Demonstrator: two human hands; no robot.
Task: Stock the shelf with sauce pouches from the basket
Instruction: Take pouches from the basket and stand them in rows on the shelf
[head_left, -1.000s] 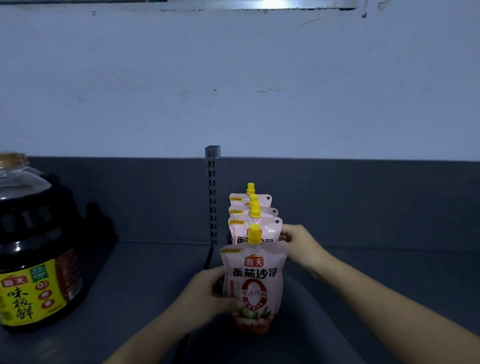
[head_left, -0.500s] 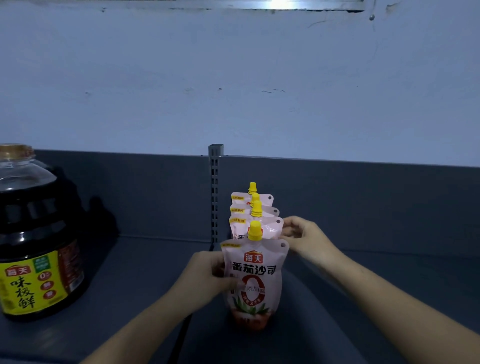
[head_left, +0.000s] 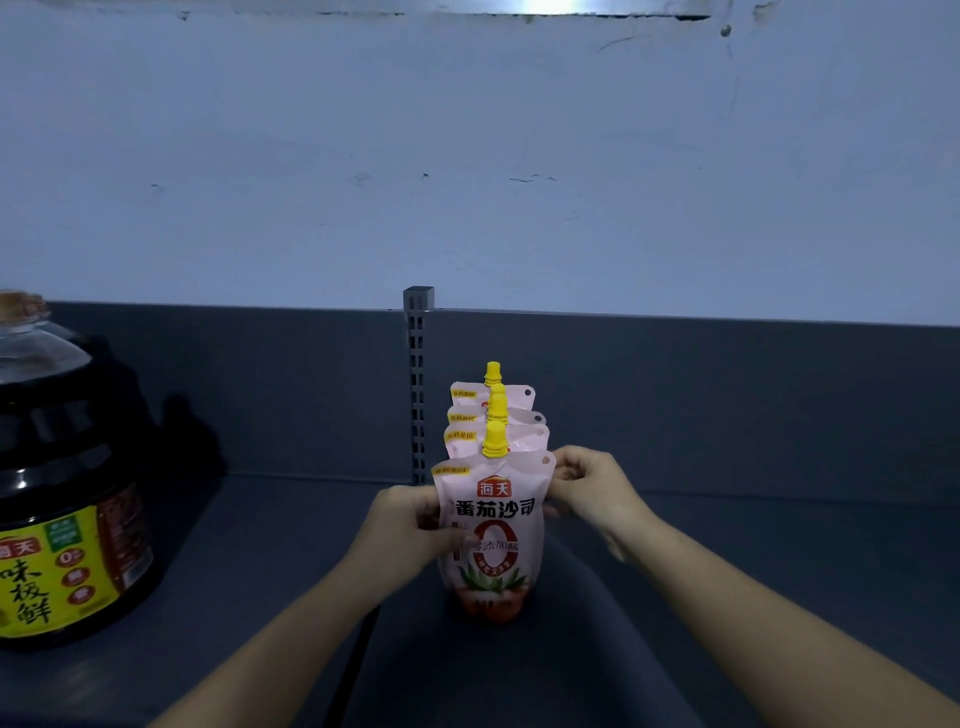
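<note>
While the grey shelf (head_left: 260, 571) carries a big soy sauce jug (head_left: 62, 493) far left of its slotted upright (head_left: 417, 389), a row of three tomato sauce pouches (head_left: 519, 415) stands just right of that upright. A fourth, the front pouch (head_left: 491, 525), stands before them. The left hand (head_left: 415, 525) grips its left edge, thumb across the label, and the right hand (head_left: 587, 483) pinches its upper right corner. Placing seems nearly finished. Next, both hands should let go gently so it doesn't topple, then fetch another from the basket, which is out of view.
</note>
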